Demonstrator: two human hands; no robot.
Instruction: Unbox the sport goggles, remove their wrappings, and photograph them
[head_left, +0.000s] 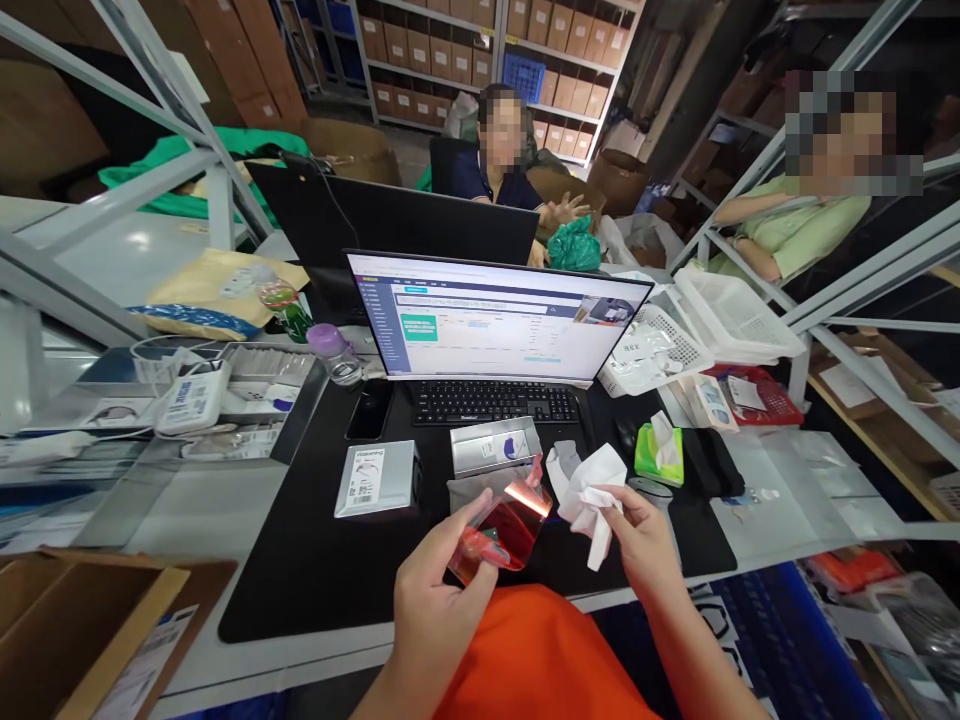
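My left hand point(439, 590) is closed on a red tinted lens piece point(501, 528), held over the front of the black desk mat point(300, 570). My right hand point(637, 535) pinches a crumpled white tissue point(591, 490) just right of the lens. Behind them lie a grey case point(495, 445) and a small white-labelled box point(375, 478). A green tissue pack point(660, 452) sits to the right of my right hand.
A monitor point(495, 315) and keyboard point(495, 402) stand at the back of the mat, with a phone point(369, 412) and a purple-lidded bottle point(334, 352) to the left. White baskets point(720, 320) sit right. A cardboard box point(82, 630) is at front left. Two people sit beyond the desk.
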